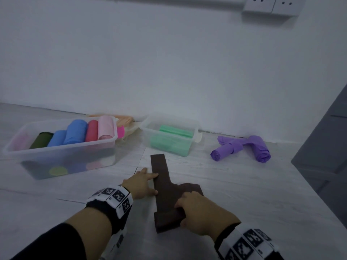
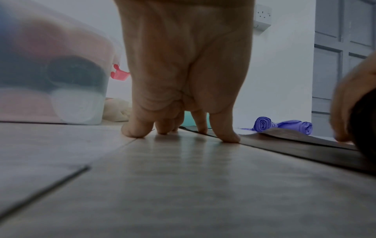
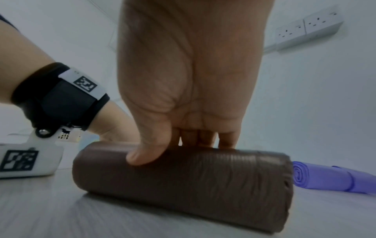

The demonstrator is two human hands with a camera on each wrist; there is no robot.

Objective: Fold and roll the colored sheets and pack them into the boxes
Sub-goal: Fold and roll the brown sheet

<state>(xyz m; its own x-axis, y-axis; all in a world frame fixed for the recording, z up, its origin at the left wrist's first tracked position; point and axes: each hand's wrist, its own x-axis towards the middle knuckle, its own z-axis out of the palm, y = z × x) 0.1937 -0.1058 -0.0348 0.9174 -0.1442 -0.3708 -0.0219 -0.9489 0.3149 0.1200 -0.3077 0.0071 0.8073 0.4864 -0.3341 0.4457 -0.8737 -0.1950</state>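
Right hand (image 1: 201,211) grips one brown roll (image 3: 183,180); left hand (image 1: 139,184), fingers straight, presses its flat strip (image 1: 159,166); two boxes (image 1: 62,147) behind.

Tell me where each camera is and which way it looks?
Head: worn on the head, looking down at both hands, left hand and right hand, on the brown sheet.
Left wrist: low by the floor, looking along the fingers.
Right wrist: looking along the palm at the brown roll.
All share the purple rolls.
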